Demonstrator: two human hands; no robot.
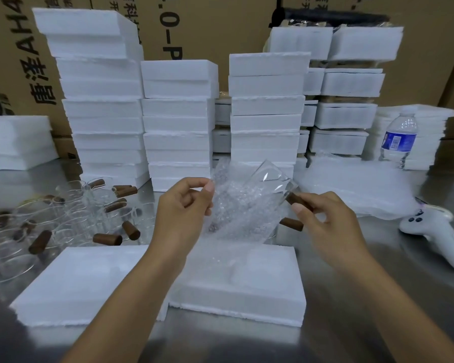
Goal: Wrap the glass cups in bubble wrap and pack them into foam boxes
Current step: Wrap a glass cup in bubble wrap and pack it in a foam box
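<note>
Wrapping looks barely started: left hand (184, 205) pinches bubble wrap (236, 216), right hand (328, 224) grips one glass cup (270, 179) by its handle, many cups (71, 221) lie unwrapped.

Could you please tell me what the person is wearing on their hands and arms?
Nothing that shows: the left hand and right hand have no gloves, rings or watch, and both forearms are uncovered to the picture's edge.

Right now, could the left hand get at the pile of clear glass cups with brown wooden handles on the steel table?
Probably, once freed: nothing stands between the left hand and the pile of glass cups, but its fingers are pinching the clear bubble wrap sheet.
</note>
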